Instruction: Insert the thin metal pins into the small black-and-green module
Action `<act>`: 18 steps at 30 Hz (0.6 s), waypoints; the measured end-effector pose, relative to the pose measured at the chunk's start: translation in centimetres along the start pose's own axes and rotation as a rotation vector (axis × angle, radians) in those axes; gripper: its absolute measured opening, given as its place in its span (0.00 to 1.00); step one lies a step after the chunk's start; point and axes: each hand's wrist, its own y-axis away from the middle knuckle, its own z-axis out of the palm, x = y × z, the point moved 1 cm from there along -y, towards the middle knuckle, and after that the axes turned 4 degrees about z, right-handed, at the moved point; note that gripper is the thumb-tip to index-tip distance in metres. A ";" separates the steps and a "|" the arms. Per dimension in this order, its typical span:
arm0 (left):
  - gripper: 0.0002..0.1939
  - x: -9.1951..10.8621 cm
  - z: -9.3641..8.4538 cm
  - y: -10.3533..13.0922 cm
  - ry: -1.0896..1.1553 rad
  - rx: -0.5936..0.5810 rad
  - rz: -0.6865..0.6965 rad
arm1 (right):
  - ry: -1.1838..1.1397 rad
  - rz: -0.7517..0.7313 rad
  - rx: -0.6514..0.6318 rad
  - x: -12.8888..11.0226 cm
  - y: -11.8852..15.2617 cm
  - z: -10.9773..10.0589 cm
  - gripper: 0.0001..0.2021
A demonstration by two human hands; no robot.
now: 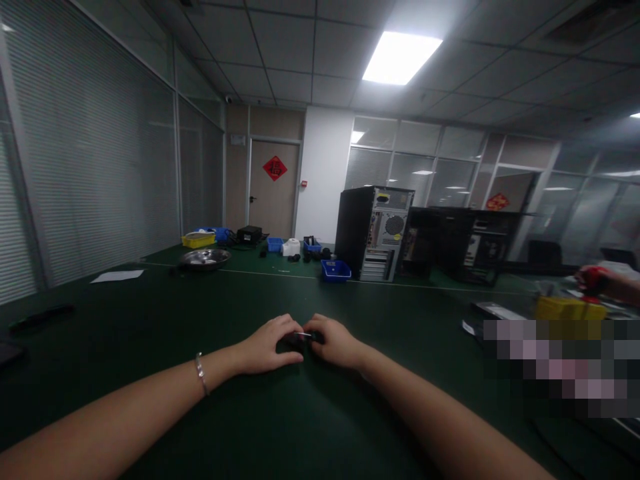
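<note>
One small black object, a thin pale streak along its upper side and its exact kind hidden by fingers, sits directly between the two hands, low over the counter; whether it touches the surface I cannot tell. The left hand and the right hand both grasp it, one from each side. Farther back stand one steel bowl and three blue trays.

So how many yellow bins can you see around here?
2. The left yellow bin sits behind the metal bowl; the right yellow bin is close to another person's hand. More could be hidden behind the computer towers.
</note>
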 end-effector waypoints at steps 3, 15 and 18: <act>0.15 -0.6 0.2 -0.1 0.026 0.002 0.022 | 0.026 0.003 0.002 0.0 -0.1 0.2 0.11; 0.06 -1.9 0.4 -0.7 0.051 0.044 0.057 | 0.036 0.005 -0.020 0.0 -0.1 0.1 0.11; 0.07 -1.9 0.4 -0.7 0.048 0.053 0.042 | 0.042 0.022 -0.036 -0.2 -0.1 0.0 0.11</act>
